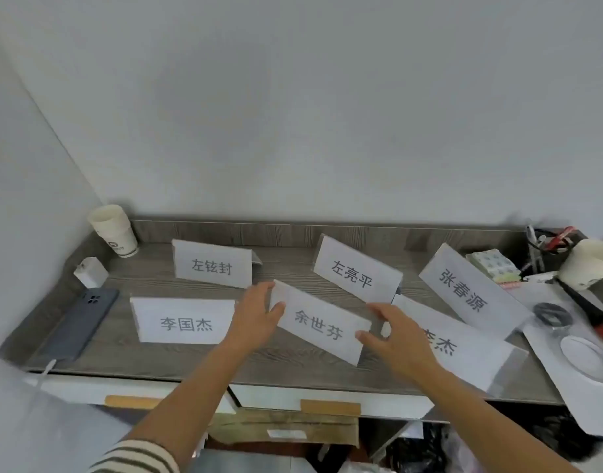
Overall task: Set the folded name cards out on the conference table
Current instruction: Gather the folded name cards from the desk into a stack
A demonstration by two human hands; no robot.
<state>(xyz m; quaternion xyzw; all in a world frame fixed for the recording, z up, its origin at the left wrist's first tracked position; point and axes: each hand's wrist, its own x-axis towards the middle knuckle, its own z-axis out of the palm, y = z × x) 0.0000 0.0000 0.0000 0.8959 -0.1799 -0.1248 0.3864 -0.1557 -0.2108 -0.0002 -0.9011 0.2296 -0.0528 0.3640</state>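
Several white folded name cards with black characters stand on the grey wood-grain table (293,367). The centre card (322,324) is held at both ends: my left hand (255,317) grips its left end with the thumb on the front, and my right hand (400,336) pinches its right end. A front-left card (185,320) and a back-left card (213,264) stand to the left. Behind the held card is another card (356,269), with one (470,293) at the back right. A front-right card (464,349) is partly hidden by my right hand.
A paper cup (114,230) stands in the back left corner, with a white charger (90,274) and a dark phone (79,324) in front of it. At the right lie a pen holder (545,247), a tissue pack (494,266), tape rolls (588,360) and papers. White drawers sit below the table edge.
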